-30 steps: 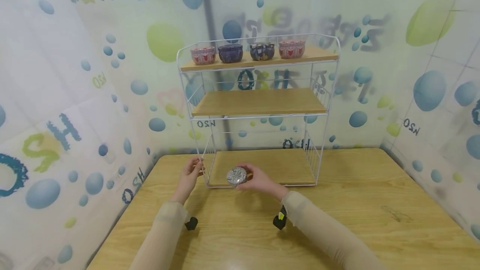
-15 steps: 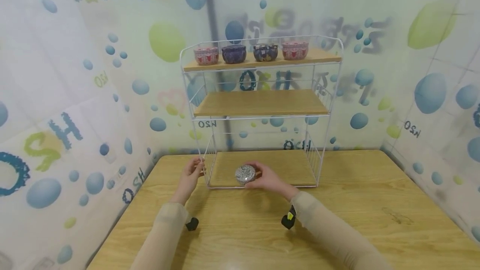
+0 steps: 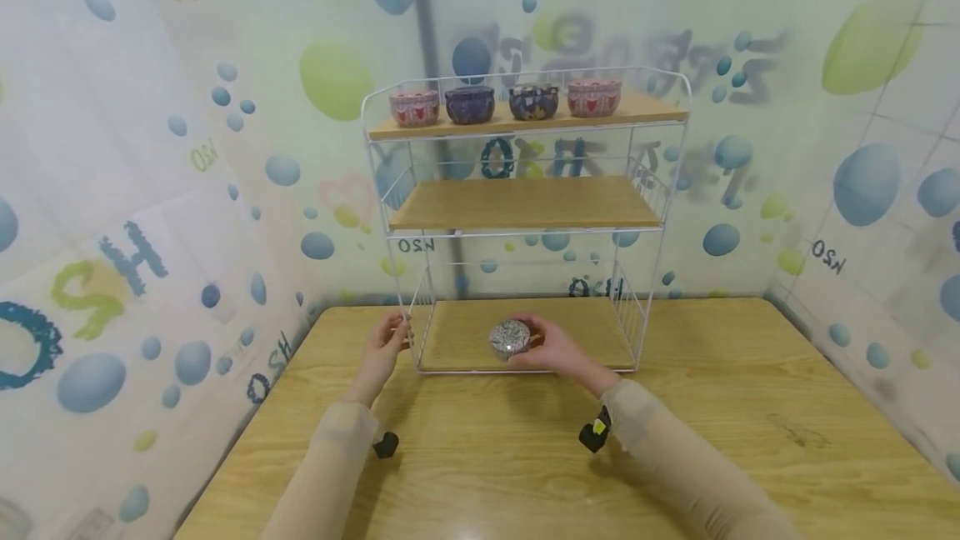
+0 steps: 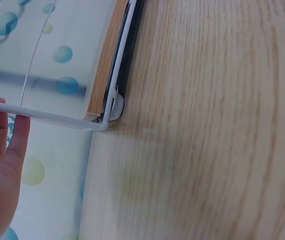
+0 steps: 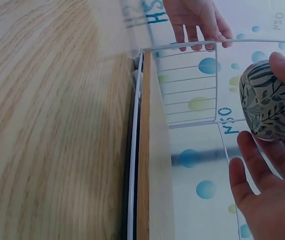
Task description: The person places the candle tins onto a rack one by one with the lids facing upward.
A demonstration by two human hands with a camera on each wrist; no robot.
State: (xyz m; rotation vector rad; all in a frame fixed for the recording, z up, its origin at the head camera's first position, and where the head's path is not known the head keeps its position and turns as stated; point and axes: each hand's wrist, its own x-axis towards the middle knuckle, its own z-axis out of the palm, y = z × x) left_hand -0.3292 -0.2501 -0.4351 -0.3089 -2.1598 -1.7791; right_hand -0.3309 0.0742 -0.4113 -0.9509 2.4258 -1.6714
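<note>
My right hand [image 3: 555,346] holds a small round tin [image 3: 510,340] between thumb and fingers. In the right wrist view the tin [image 5: 270,100] shows a dark leaf pattern on a pale ground. It is in the air at the front of the bottom board [image 3: 465,319] of a white wire shelf rack [image 3: 525,232]. At the rack's left front post [image 4: 47,116], my left hand [image 3: 381,352] grips the thin rod with its fingertips; the left wrist view shows fingers [image 4: 17,135] against it.
Along the top board [image 3: 645,109] stand several patterned tins, among them a pink one [image 3: 594,98] and a dark blue one [image 3: 470,105]. The rack rests on a wooden table [image 3: 480,457], close to a wall [image 3: 225,132] printed with bubbles.
My right hand has carried the tin to the right and slightly farther back, over the bottom board. The left hand stays at the post. The head view has shifted slightly.
</note>
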